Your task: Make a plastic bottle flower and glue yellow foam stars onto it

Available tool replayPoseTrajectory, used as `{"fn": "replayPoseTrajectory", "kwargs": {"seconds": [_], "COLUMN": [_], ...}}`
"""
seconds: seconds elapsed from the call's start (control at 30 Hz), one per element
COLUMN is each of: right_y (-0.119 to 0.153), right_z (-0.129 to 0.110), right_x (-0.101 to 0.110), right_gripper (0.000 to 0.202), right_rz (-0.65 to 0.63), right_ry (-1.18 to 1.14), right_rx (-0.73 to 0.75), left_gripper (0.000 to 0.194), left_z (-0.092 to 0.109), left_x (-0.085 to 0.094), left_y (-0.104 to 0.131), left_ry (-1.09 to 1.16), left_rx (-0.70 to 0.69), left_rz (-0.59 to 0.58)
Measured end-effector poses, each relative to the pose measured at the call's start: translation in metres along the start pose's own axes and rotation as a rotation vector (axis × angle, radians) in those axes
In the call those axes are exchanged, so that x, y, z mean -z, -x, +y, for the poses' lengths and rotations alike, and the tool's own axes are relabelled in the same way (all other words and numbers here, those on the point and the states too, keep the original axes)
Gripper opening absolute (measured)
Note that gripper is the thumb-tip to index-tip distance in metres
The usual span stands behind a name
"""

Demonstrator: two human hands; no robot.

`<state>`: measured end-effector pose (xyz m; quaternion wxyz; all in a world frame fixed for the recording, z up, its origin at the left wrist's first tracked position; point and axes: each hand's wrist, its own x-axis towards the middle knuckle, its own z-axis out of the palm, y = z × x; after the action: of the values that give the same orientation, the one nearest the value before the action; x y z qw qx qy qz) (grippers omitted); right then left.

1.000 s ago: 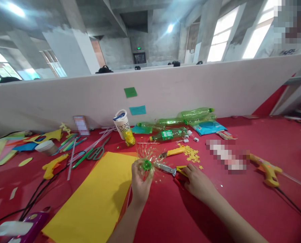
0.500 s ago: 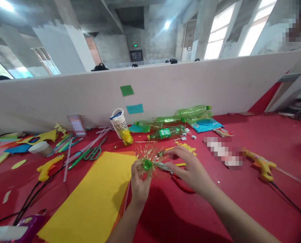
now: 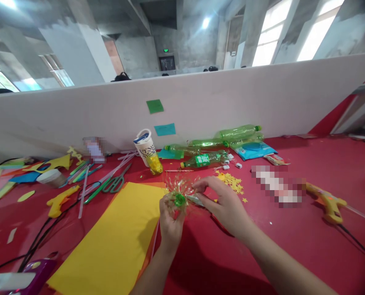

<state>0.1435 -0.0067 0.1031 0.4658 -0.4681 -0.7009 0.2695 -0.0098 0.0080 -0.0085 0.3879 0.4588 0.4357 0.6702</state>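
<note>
Head view only. Fingers of the left hand (image 3: 170, 219) close narrowly around the green capped neck of a cut bottle top (image 3: 180, 192), whose clear plastic is sliced into thin strips that fan outward and upward like a burst. The piece sits at the very top of that grip, above the fingertips, raised just off the red tabletop (image 3: 293, 237). The right hand (image 3: 227, 205) comes in from the right, its thumb and forefinger pinched narrowly on one of the strips at the right edge of the fan; the rest of the hand lies just beside the bottle piece, palm down. Under this hand, partly hidden, lie scissors (image 3: 221, 224) with red handles, and I cannot tell whether the hand touches them.

Just left of the left hand a large yellow sheet (image 3: 114, 237) is spread flat, with an orange sheet showing under its edge. Beyond the hands lie small yellow paper stars (image 3: 231, 182), a labelled green bottle (image 3: 203, 160) on its side, and more empty green bottles against the white partition (image 3: 200, 102). A white cup (image 3: 145, 149) stands tilted near them. Green-handled scissors (image 3: 116, 183) and a yellow glue gun (image 3: 59, 200) lie to the left; another yellow glue gun (image 3: 328, 203) lies well apart to the right.
</note>
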Motion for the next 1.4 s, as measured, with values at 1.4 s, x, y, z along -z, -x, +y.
{"fn": "replayPoseTrajectory", "kwargs": {"seconds": [1.4], "right_y": [0.005], "right_z": [-0.001], "right_x": [-0.016], "right_gripper": [0.012], "right_rz": [-0.044], "right_ry": [-0.219], "right_rx": [-0.157], "left_gripper": [0.034], "left_z": [0.012], "left_x": [-0.002], "left_y": [0.002], "left_ry": [-0.076], "left_rx": [-0.056], "left_rz": [-0.037]}}
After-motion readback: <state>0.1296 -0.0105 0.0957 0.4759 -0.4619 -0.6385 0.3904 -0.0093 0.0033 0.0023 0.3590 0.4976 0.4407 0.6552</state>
